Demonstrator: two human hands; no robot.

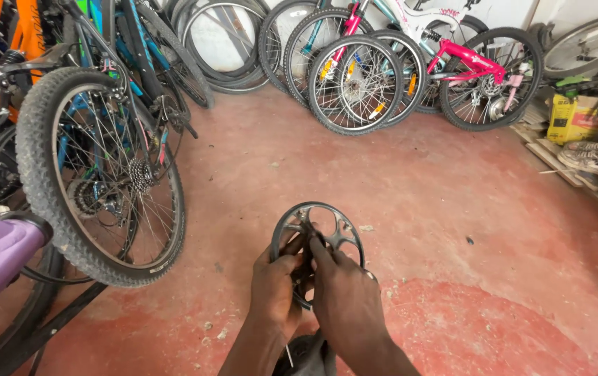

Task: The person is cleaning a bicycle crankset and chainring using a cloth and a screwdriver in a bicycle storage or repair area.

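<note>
Black metal is what both hands are holding: a round chainring guard [317,240] with holes cut in it, up in the air over the red floor [452,209]. The left hand [276,289] is gripping its left edge, and the fingers [290,249] are curling around the rim. The right hand [346,299] is holding the other side, and its fingers [320,247] are pressing on the spokes in the middle. Holding it on both sides is probably keeping the ring steady and facing the person, so it is easy to look at. A big bike wheel [97,174] with a bumpy tire is standing close by on the left. More bikes, one of them pink [469,63], are leaning along the back wall, out of the way.
</note>
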